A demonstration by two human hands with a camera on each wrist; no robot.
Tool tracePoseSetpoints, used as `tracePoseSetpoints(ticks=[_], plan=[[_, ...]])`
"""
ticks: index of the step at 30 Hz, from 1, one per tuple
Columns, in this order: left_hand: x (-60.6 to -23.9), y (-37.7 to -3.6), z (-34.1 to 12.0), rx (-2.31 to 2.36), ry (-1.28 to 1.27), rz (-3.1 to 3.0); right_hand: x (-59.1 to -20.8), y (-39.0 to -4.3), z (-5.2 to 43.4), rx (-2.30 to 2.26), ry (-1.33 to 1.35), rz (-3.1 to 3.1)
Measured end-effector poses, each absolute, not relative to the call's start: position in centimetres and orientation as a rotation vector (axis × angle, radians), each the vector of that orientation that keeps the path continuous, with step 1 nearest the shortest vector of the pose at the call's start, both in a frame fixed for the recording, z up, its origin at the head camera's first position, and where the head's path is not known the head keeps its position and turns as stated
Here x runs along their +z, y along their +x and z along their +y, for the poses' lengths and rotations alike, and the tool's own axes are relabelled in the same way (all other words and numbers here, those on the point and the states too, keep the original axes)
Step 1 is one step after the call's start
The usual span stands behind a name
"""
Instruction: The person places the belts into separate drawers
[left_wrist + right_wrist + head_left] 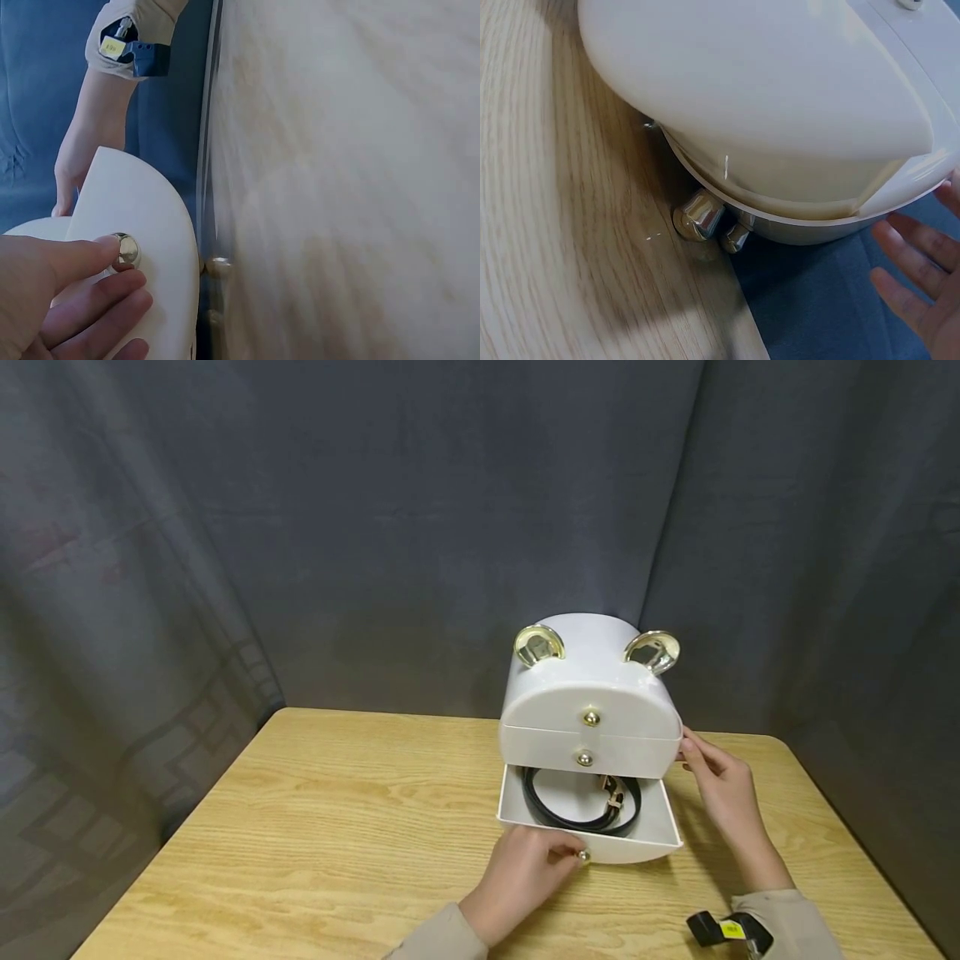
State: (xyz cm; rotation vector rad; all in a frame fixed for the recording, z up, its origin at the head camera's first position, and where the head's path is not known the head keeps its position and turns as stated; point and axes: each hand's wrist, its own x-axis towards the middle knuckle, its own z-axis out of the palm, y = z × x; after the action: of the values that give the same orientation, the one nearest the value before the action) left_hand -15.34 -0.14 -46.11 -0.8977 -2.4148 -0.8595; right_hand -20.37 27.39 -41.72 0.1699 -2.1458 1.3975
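While pulled out toward the table's (300, 793) near edge, bottom drawer (517, 810) of white jewellery box (592, 693) at far right corner, black belt (547, 810) coiled inside. Gold knob (584, 856) on drawer front pinched by left hand (525, 877), the nearer one. Right hand (720, 785) flat, fingers straight, against box's right side.

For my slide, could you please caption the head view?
Left hand pinches open drawer's knob; right hand steadies white box.
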Motion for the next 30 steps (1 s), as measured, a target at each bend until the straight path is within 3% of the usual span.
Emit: tracePoseSetpoints(ticks=[30], plan=[[-45.9,-17.4,0.3,-0.966,-0.803,-2.473,-42.0,-20.6,27.5,1.399,0.153,-2.143]])
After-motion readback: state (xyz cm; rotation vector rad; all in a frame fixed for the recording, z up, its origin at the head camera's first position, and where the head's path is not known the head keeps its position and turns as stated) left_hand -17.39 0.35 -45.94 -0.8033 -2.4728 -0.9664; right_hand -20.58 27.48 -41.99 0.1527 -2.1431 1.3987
